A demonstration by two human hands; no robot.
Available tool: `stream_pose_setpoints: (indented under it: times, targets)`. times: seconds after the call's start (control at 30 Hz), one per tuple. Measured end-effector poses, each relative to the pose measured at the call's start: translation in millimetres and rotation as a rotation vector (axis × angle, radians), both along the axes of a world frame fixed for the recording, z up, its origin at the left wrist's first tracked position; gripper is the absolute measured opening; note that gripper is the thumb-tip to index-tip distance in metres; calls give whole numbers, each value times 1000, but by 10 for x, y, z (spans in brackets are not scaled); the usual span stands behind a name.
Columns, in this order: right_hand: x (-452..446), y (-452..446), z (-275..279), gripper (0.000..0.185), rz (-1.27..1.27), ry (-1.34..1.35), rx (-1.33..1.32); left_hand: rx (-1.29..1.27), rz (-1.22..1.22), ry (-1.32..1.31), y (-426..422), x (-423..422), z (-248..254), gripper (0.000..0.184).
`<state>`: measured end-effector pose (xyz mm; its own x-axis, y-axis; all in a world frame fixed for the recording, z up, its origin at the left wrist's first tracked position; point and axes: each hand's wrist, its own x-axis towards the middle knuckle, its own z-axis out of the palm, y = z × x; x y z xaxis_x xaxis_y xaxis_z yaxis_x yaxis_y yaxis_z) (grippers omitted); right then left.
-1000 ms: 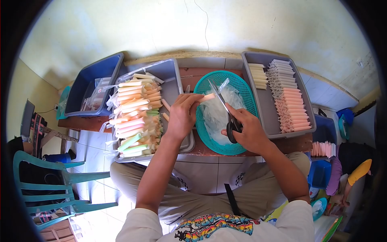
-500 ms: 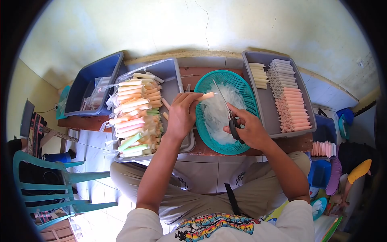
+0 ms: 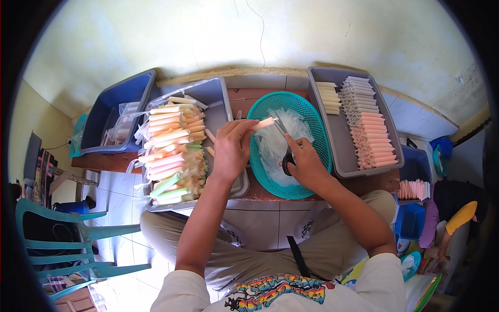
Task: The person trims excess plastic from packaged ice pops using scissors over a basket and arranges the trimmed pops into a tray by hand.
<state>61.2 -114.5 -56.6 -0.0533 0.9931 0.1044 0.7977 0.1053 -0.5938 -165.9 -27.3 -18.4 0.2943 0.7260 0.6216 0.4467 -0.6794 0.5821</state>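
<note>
Between its fingertips my left hand point(image 3: 231, 148) pinches a pale orange tube point(image 3: 264, 123) that points right. Black-handled scissors point(image 3: 286, 155) are in my right hand point(image 3: 305, 162), their blades at the tube's right end. Under both lies a teal mesh basket point(image 3: 326, 136) holding clear plastic scraps point(image 3: 280, 156). Left of my left hand, a grey tray point(image 3: 221, 99) bears a heap of orange, pink, green and cream tubes point(image 3: 169, 136). On the right, another grey tray point(image 3: 340, 140) holds rows of pink, white and cream tubes.
A blue bin point(image 3: 92, 125) with plastic packs stands at the left back, above a teal chair point(image 3: 57, 244). At the right are a dark blue bin point(image 3: 416, 165) with pink tubes and another person bending, with a yellow sleeve point(image 3: 460, 217). A wall runs behind the brown table point(image 3: 260, 195).
The scissors have moved left onto the tube's end, and their blades have come closer together. The whole view has shifted slightly. My left hand keeps its grip.
</note>
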Motion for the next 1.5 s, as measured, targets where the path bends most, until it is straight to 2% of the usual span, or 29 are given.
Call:
stream_pose_setpoints:
  times: [0.07,0.2,0.27,0.33,0.37,0.43,0.57,0.63,0.77,0.87,0.9,0.93,0.97,1.03,1.07,1.13,1.17,1.2,1.3,1.37,1.43,1.5]
  targets:
    - [-15,15,-49,82,4,-21,-2,102,8,21,15,0,3,28]
    - [-85,27,-145,82,-24,-79,-71,107,-16,10,17,1,-12,28]
    - [-95,39,-192,82,-30,-106,-81,4,-30,-14,3,-3,-22,23]
    - [-91,54,-173,67,-5,-200,-32,13,-27,-13,-3,-4,-7,23]
    - [-96,54,-159,67,-2,-201,-33,22,-27,-10,-5,-5,-4,22]
    - [-139,44,-58,63,-26,-387,-101,27,-27,-11,0,-2,-23,23]
    - [-141,54,-78,63,-34,-430,-100,9,-26,-4,-13,10,-25,23]
    - [-126,67,-99,80,-34,-432,-134,17,-25,-8,-19,13,-11,23]
    - [-70,-8,8,76,-16,-396,-121,14,-18,-41,-47,45,45,22]
    - [-26,-54,179,69,-1,-317,-31,-39,-19,-58,-60,85,47,23]
    - [-2,-42,243,64,-9,-180,41,-36,-25,-55,-81,113,77,23]
    - [25,-33,317,59,-16,-44,113,-175,-31,-102,-118,153,119,22]
    - [52,-30,412,59,-22,-43,115,-314,-37,-149,-140,201,146,22]
    - [101,-28,612,44,-25,279,182,-355,-108,-237,-129,304,108,21]
    - [121,-37,689,44,-29,282,186,-399,-176,-327,-124,359,89,21]
    - [178,-54,786,32,-119,427,276,-426,-210,-375,-144,541,88,20]
    - [225,-45,794,32,-127,429,280,-456,-240,-429,-155,623,90,19]
    - [284,-33,802,29,-138,458,267,-530,-231,-355,-193,679,167,21]
    - [435,-45,825,26,-200,553,193,-522,-346,-441,-186,954,151,22]
    - [563,-57,827,26,-250,618,140,-511,-380,-408,-205,1132,191,22]
    - [693,-55,747,30,-237,654,172,-617,-423,-605,-224,1336,215,17]
    - [843,-56,687,33,-225,612,259,-663,-424,-638,-209,1485,226,15]
